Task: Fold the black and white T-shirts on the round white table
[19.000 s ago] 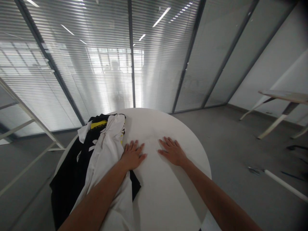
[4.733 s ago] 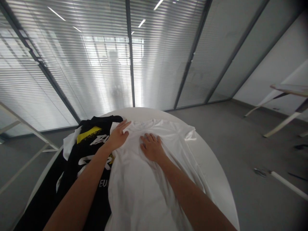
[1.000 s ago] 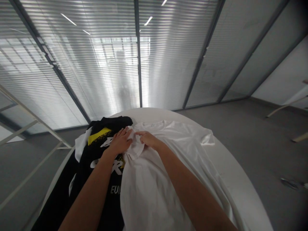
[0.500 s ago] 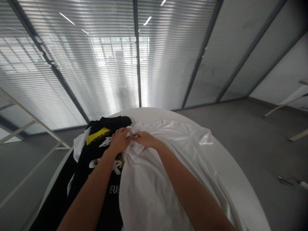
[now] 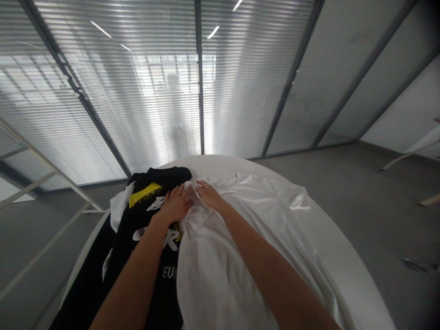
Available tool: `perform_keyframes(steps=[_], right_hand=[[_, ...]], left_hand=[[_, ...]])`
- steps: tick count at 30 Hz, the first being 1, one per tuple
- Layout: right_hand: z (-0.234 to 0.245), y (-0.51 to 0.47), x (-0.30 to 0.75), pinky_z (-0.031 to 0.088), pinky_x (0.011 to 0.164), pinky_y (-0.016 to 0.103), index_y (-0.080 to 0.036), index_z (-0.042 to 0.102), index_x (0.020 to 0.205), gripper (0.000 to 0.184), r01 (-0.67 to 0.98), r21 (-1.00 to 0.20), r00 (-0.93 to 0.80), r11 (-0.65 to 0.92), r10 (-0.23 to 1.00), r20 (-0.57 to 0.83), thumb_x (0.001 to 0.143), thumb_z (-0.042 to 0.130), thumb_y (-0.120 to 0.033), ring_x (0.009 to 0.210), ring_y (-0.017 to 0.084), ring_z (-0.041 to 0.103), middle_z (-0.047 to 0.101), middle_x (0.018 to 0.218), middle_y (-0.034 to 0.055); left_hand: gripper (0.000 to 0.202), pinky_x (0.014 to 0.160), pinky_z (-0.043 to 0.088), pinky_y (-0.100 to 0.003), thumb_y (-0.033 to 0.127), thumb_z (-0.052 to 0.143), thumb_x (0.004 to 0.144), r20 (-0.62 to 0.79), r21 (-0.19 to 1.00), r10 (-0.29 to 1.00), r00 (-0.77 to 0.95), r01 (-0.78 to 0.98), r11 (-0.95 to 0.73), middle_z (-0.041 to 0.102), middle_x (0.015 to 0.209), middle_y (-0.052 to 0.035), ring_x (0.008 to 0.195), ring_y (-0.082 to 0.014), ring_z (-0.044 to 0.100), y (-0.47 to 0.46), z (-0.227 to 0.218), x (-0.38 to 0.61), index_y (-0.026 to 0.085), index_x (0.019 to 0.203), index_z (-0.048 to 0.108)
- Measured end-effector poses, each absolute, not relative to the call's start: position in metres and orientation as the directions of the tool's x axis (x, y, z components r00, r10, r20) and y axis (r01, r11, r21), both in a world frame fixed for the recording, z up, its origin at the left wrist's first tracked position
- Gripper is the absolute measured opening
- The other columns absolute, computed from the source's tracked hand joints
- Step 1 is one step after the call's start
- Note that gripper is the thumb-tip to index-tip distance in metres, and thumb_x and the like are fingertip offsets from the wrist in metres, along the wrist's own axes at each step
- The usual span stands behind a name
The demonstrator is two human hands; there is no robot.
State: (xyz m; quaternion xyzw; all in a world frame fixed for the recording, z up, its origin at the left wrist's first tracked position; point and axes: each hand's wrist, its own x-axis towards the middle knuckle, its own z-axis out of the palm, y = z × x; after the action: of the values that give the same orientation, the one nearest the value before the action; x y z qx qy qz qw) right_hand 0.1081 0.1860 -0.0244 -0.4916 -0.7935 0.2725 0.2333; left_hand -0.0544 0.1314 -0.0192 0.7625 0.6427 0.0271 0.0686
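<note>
**Right hand [image 5: 209, 196]:** your fingers curl into a bunched fold of the white T-shirt [image 5: 223, 270] and appear to pinch it; the hand is closed on the cloth, not spread.

**Left hand [image 5: 176, 206]:** half-curled, palm down over the black printed shirt [image 5: 151, 176], with the fingertips against the same fold. You cannot tell from this view whether it has hold of the fold.

**Hand spacing:** just apart, with the fold between the fingertips of both hands.

**White T-shirt, position:** it lies draped and wrinkled across the table, running from the grip toward you and to the right. Its edge overlaps the black printed shirt. The fold sits right at your fingertips; which part of the shirt it is cannot be told.

**Black printed shirt:** it lies flat under your left hand and forearm, with a yellow patch [image 5: 144, 194] just beyond the hand and white lettering below it.

**White cloth underneath:** a piece of white garment [image 5: 118, 206] sticks out from below the black shirt's left side.

**Support:** both shirts lie on a round white table [image 5: 220, 160].

**Surroundings:** a glass partition with blinds [image 5: 247, 91] stands beyond the table, and a white metal frame [image 5: 44, 169] stands to your left.
</note>
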Motion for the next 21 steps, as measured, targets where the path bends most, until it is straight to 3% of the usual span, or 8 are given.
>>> perform_keyframes(steps=[3,9,17,21], right_hand=[[-0.017,0.202,0.097,0.045,0.086,0.028,-0.016,0.069,0.104,0.027,0.588,-0.736,-0.42,0.335,0.904,0.076,0.086,0.048,-0.017,0.096,0.02,0.063,0.07,0.102,0.0094],[-0.012,0.222,0.08,0.046,0.066,0.022,-0.016,0.071,0.092,0.028,0.433,-0.878,-0.35,0.203,0.936,0.044,0.089,0.045,-0.026,0.071,0.015,0.062,0.069,0.078,0.0035],[-0.015,0.224,0.083,0.043,0.059,0.021,-0.015,0.073,0.102,0.03,0.235,-0.972,-0.289,0.03,0.957,-0.041,0.08,0.052,-0.018,0.062,0.011,0.057,0.069,0.081,0.0029],[-0.013,0.227,0.091,0.042,0.056,0.021,-0.017,0.074,0.102,0.031,0.231,-0.972,-0.371,-0.029,0.921,-0.116,0.087,0.049,-0.027,0.06,0.011,0.055,0.067,0.081,0.0034]], left_hand=[[0.064,0.113,0.016,-0.056,0.047,0.034,0.095,-0.061,0.155,0.982,0.181,0.973,-0.17,0.016,0.161,-0.0119,0.146,-0.0327,0.016,0.132,-0.019,-0.057,0.031,0.154,0.016],[0.065,0.113,0.016,-0.056,0.051,0.035,0.094,-0.086,0.168,0.975,0.204,0.968,-0.187,0.013,0.161,-0.0104,0.147,-0.0333,0.013,0.132,-0.019,-0.06,0.035,0.154,0.014],[0.062,0.114,0.013,-0.055,0.047,0.037,0.094,-0.112,0.141,0.975,0.193,0.974,-0.177,0.013,0.162,-0.0074,0.147,-0.032,0.011,0.129,-0.013,-0.057,0.037,0.153,0.018],[0.059,0.115,0.015,-0.054,0.047,0.038,0.094,-0.116,0.149,0.972,0.205,0.971,-0.187,0.014,0.162,-0.0038,0.147,-0.0315,0.012,0.129,-0.01,-0.057,0.042,0.151,0.021]])
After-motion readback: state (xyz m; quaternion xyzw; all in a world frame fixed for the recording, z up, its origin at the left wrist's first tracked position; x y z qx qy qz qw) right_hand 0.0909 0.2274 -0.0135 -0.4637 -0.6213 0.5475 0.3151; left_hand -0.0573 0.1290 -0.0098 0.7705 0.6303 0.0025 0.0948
